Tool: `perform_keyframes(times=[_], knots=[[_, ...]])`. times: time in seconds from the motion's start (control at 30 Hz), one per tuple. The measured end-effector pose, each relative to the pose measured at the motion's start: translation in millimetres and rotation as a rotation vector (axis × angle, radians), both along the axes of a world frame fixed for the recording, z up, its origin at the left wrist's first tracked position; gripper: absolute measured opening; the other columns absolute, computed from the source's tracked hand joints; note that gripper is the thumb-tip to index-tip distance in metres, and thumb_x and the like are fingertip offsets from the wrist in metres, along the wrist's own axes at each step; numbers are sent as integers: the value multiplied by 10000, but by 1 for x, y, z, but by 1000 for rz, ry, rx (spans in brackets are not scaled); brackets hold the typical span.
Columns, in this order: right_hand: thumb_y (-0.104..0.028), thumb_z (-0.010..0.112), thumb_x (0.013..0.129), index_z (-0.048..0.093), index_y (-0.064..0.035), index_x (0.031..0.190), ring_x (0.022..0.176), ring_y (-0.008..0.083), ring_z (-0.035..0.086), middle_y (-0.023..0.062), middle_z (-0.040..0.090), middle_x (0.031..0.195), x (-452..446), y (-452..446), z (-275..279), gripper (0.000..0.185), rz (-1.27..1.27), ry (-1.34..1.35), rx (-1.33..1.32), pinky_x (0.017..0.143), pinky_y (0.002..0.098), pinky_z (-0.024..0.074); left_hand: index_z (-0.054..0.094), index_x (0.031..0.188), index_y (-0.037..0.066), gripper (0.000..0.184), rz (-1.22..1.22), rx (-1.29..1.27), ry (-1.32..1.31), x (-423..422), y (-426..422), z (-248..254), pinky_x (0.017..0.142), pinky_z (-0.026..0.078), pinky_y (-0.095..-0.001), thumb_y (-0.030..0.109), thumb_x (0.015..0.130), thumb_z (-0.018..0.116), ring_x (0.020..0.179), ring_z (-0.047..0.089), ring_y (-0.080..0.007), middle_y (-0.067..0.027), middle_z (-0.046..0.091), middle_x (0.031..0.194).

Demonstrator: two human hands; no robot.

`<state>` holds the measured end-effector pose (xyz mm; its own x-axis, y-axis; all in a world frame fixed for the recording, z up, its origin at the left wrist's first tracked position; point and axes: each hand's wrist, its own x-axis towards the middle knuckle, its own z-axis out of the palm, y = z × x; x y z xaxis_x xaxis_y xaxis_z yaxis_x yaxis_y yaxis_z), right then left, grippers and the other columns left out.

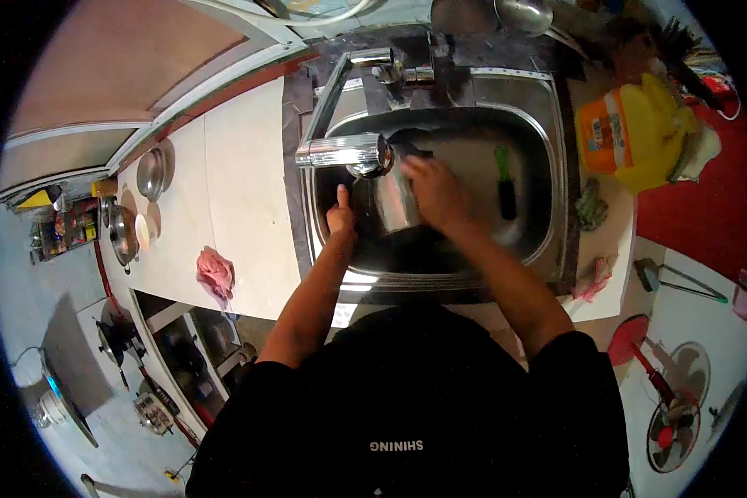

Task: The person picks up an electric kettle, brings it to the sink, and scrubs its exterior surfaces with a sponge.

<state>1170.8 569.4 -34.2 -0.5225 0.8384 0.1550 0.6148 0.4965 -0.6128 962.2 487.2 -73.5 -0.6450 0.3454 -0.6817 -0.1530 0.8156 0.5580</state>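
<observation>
A shiny metal vessel [397, 203] is in the dark sink [554, 166], below the chrome faucet [340, 152]. To its left, my left hand [340, 221] has the thumb pointing up and the other fingers folded mostly out of sight; its hold is unclear. My right hand [440, 195] is at the vessel's right side, smeared by motion, with bent fingers near a dark piece [412, 141] whose kind I cannot make out. A brush-like tool with a green handle [501, 158] and black lower part lies in the sink, right of my right hand.
Left on the counter [249, 158] are a pink cloth [215, 272] and metal bowls [150, 173]. Right of the sink stand a yellow container with an orange label [603, 133], a greenish scrubber [591, 205] and another pink cloth [593, 280]. A fan [672, 436] stands at lower right.
</observation>
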Motion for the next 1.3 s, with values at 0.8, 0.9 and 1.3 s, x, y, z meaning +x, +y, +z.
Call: perform_keyframes(times=[0.8, 0.9, 1.3], knots=[[-60, 454, 848, 549, -54, 1199, 1012, 338, 555, 161, 584, 1137, 38, -60, 21, 363, -61, 99, 69, 906, 373, 427, 548, 726, -20, 621, 115, 222, -74, 39, 9, 35, 412, 415, -356, 578, 868, 459, 437, 485, -218, -84, 505, 564], [-57, 445, 853, 540, -41, 1213, 939, 362, 575, 168, 604, 1096, 69, -30, -10, 372, -252, -22, -356, 869, 377, 443, 538, 713, -1, 611, 149, 249, -92, 36, 0, 19, 399, 430, -361, 575, 883, 425, 416, 476, -216, -82, 497, 552], [-334, 587, 845, 558, -50, 1198, 1030, 225, 530, 88, 566, 1145, 110, 14, -98, 454, -50, 457, -427, 870, 351, 424, 457, 791, 83, 478, 219, 285, -818, 20, -15, 39, 415, 342, -251, 548, 898, 430, 422, 355, -116, -6, 378, 514]])
